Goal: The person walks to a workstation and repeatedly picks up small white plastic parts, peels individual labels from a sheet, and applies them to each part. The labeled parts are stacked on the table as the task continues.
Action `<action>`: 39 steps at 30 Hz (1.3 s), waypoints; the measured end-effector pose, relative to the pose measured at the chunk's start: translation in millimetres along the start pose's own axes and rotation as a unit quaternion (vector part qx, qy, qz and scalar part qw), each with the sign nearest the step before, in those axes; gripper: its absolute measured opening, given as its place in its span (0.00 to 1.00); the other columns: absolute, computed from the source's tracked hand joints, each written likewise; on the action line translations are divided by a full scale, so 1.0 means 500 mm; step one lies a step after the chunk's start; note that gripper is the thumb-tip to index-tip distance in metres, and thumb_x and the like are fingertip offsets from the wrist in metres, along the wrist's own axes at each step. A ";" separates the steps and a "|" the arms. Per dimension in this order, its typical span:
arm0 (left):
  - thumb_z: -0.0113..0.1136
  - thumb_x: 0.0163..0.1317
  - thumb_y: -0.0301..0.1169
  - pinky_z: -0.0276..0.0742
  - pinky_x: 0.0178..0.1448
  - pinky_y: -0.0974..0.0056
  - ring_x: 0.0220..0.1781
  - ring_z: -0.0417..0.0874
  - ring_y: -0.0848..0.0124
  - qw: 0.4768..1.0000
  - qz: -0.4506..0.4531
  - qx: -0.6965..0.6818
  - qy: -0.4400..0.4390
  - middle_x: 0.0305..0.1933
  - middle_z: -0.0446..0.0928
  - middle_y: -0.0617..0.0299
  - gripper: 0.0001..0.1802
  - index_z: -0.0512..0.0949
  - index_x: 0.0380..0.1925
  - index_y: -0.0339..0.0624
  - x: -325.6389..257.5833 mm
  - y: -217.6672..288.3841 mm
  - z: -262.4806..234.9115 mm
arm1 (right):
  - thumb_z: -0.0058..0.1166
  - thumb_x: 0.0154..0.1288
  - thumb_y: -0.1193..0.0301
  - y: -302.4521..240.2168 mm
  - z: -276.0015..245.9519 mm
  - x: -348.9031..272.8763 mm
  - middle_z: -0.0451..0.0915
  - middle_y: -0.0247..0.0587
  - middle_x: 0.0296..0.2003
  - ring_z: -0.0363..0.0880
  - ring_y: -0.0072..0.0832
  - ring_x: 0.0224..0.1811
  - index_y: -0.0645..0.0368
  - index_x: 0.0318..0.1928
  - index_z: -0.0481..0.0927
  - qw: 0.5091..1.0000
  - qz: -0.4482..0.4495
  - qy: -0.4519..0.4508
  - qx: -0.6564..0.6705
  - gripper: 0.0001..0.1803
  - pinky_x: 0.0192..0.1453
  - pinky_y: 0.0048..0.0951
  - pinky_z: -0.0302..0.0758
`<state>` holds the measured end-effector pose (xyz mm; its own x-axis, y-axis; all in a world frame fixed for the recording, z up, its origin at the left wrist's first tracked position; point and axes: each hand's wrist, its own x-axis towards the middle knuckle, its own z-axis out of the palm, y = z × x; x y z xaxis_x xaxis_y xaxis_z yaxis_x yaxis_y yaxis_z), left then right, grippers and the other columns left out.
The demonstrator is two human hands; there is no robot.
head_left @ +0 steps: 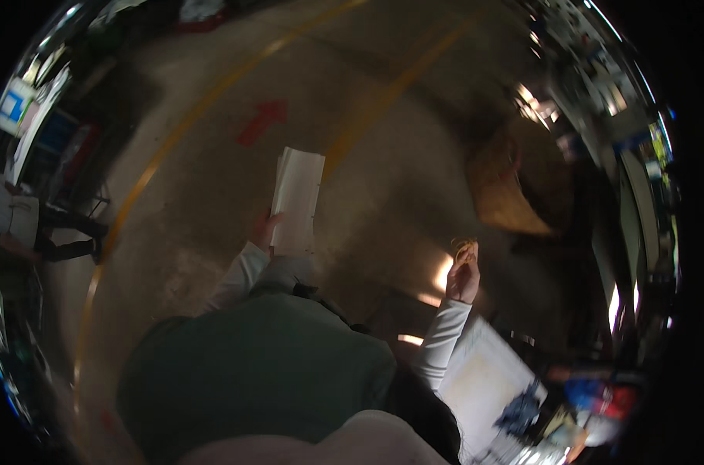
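Note:
A long, narrow stack of white paper (pixel 298 201) sits in my left hand (pixel 266 230), which grips it near its lower left edge. Its layered edges show at the top, and whether they are loose sheets or a booklet is not plain. Off to the right, my right hand (pixel 463 280) is raised away from the stack. Its fingers pinch several thin, yellowish loops that look like rubber bands (pixel 463 246). The two hands are well apart, and both forearms are in white sleeves.
An open cardboard box (pixel 497 186) stands on the floor to the right. A pale tabletop (pixel 487 370) with a dark crumpled cloth (pixel 518 411) is at the lower right. Yellow lines and a red arrow (pixel 263 122) mark the floor. Another person (pixel 15 221) is at the far left.

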<state>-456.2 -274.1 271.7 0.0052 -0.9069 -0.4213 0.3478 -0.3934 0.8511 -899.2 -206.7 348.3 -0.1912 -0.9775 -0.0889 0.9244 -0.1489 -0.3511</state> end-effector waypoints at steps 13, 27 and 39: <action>0.58 0.58 0.26 0.72 0.60 0.63 0.56 0.77 0.64 0.982 0.087 -0.062 0.153 0.55 0.76 0.52 0.29 0.66 0.60 0.34 0.735 0.373 -0.050 | 0.50 0.68 0.80 0.318 0.093 0.861 0.77 0.45 0.50 0.78 0.29 0.50 0.70 0.58 0.70 0.990 0.085 0.024 -0.106 0.18 0.56 0.23 0.79; 0.57 0.55 0.31 0.78 0.56 0.59 0.53 0.78 0.60 0.918 0.100 -0.141 0.357 0.53 0.74 0.50 0.30 0.65 0.59 0.36 1.453 0.720 -0.133 | 0.50 0.69 0.78 0.855 0.359 1.945 0.79 0.43 0.46 0.80 0.25 0.45 0.70 0.54 0.73 0.929 0.315 -0.042 -0.189 0.15 0.52 0.18 0.78; 0.59 0.60 0.28 0.75 0.59 0.60 0.54 0.79 0.64 0.936 0.126 -0.166 0.284 0.55 0.75 0.53 0.32 0.61 0.63 0.34 2.318 1.125 -0.178 | 0.52 0.68 0.79 1.206 0.579 2.667 0.77 0.44 0.47 0.79 0.26 0.47 0.69 0.57 0.71 0.899 0.357 0.086 -0.238 0.18 0.51 0.16 0.80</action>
<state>-171.3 -1533.0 234.0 0.5913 -0.7006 -0.3995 0.5401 -0.0239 0.8413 -501.1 -1643.3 287.9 0.3088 -0.7556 -0.5777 0.5941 0.6275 -0.5033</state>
